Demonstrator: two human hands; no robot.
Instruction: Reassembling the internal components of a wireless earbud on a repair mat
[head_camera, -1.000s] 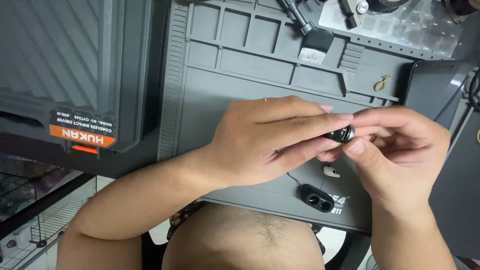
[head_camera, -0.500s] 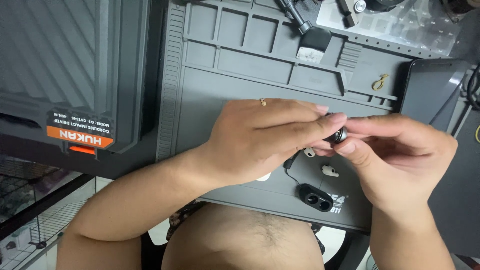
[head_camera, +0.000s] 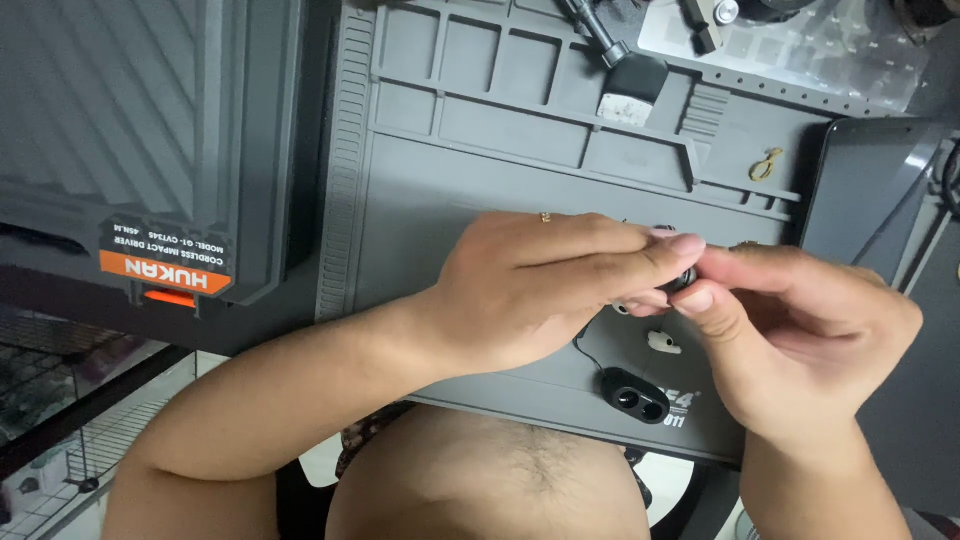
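A: From the head camera, both hands have drifted slightly right since a moment ago. The left hand (head_camera: 540, 290) and right hand (head_camera: 800, 330) pinch a small black rounded part (head_camera: 683, 278) between fingertips above the grey ribbed silicone work mat (head_camera: 480, 170).

B: It looks light, rigid, probably slippery; best gripped at its edges. A black two-holed plastic piece (head_camera: 635, 394) lies below.

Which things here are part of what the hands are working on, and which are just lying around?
In hand:
- small black part, pinched between left hand and right hand
- grey work mat under the hands

Lying about:
- black two-hole piece
- small white piece
- brass hook
- dark tool case
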